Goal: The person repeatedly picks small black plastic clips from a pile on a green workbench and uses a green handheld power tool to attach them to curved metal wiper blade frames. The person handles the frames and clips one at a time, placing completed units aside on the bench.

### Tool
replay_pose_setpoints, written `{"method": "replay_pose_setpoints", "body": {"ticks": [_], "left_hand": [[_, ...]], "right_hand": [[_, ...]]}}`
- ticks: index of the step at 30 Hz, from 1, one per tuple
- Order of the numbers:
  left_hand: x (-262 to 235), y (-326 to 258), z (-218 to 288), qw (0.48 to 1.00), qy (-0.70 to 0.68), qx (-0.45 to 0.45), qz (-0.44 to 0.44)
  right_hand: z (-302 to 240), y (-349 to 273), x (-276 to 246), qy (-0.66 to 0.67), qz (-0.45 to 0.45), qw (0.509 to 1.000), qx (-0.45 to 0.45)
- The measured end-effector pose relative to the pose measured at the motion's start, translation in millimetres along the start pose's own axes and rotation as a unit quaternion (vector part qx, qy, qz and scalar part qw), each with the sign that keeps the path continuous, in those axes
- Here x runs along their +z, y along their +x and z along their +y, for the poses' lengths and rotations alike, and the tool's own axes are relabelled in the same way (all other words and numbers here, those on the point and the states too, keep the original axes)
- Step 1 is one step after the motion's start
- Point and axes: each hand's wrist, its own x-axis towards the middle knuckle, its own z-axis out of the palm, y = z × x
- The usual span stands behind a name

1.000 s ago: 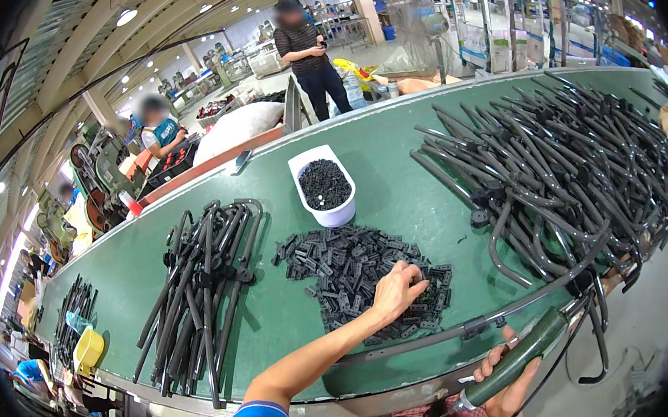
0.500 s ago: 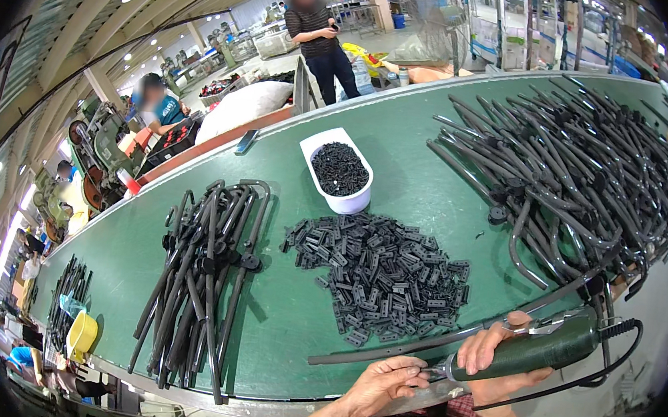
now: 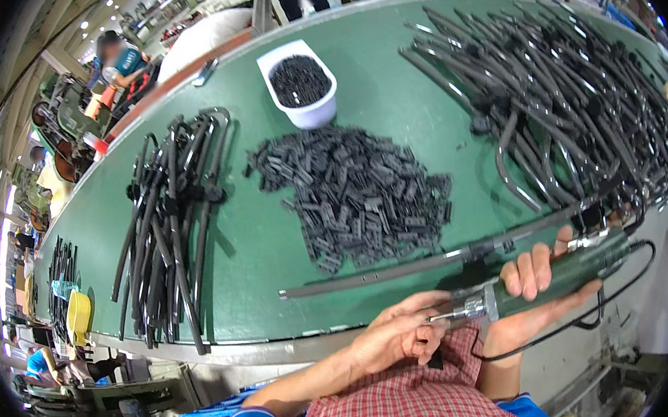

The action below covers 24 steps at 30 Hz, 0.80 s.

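Screwdriver [image 3: 561,272], green and corded, sits clamped in my right hand [image 3: 531,296], fingers wrapped around its barrel so the metal tip points at my left hand [image 3: 402,340]. Left fingers pinch narrow around something small at that tip; I cannot tell what. Both hands hang off the green table's [image 3: 262,282] near edge, wrists bent inward, below the pile of black clips [image 3: 355,194].

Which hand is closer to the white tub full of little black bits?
Left. The left hand is at the table's near edge, at the electric screwdriver's tip, below the white tub. The right hand grips the screwdriver further right, so it is farther away.
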Motion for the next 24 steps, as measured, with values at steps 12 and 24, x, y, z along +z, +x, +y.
{"method": "replay_pose_setpoints", "body": {"ticks": [12, 24], "left_hand": [[-73.2, 27.6, 139.2, 0.402, 0.846, 0.272, 0.219], [-92.9, 60.6, 189.2, 0.264, 0.941, 0.176, 0.117]], "right_hand": [[1.8, 8.7, -26.8, -0.006, 0.136, 0.99, 0.03], [28.2, 7.3, -18.9, -0.02, 0.169, 0.98, 0.102]]}}
